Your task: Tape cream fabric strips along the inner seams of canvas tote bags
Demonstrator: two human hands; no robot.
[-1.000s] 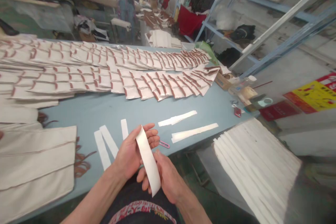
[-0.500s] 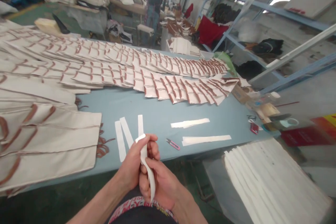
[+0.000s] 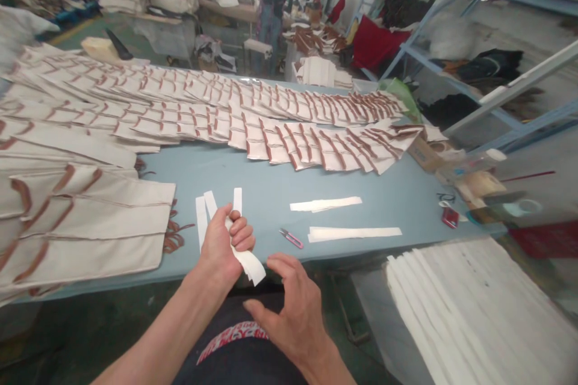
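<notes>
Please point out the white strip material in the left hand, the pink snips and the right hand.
White strip material [image 3: 251,266]: head view, on its loose lower end.
Pink snips [image 3: 295,241]: head view, on the handle.
Right hand [image 3: 300,305]: head view, mid-hand.

Free tabletop [image 3: 264,183] between strips [image 3: 334,203], snips [image 3: 292,239] near edge

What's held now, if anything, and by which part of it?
White strip, possibly several layered: the left grip is closed around the upper part, lower end sticking out. Right grip is open, holding nothing.
</notes>
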